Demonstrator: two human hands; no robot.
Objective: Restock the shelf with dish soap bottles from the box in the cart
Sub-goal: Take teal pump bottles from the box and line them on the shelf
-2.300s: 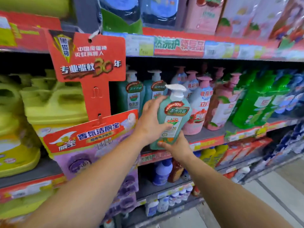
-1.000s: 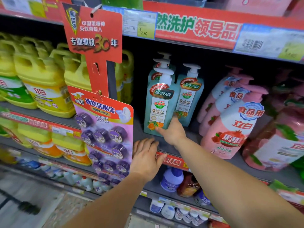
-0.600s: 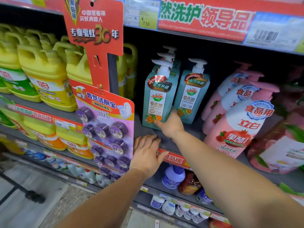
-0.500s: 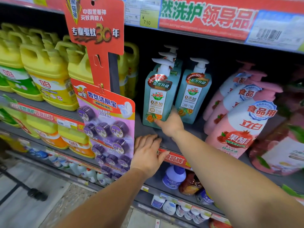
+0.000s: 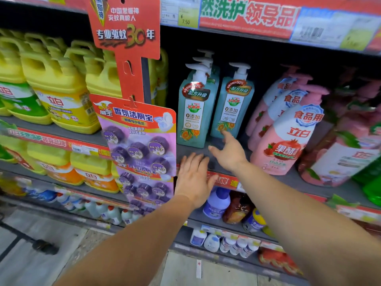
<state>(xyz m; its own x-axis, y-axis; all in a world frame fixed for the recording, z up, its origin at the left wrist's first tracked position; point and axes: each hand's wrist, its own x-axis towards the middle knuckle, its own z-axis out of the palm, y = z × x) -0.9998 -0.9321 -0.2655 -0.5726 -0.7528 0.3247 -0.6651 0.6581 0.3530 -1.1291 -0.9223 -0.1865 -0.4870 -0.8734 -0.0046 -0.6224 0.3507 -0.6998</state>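
Supermarket shelf [image 5: 210, 150], frame centre: teal dish soap bottles [image 5: 195, 112] stand upright, pumps up, labels forward. Pink bottles [image 5: 286, 139] crowd right; hanging display card [image 5: 140, 141] left. Left hand [image 5: 193, 180] and right hand [image 5: 231, 153] splay fingers, holding nothing.

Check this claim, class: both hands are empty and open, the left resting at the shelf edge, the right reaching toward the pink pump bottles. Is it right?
One detail is wrong. In the head view the right hand reaches toward the teal pump bottles, not the pink pump bottles beside them. The rest holds: both hands are empty and open, the left hand at the shelf edge.
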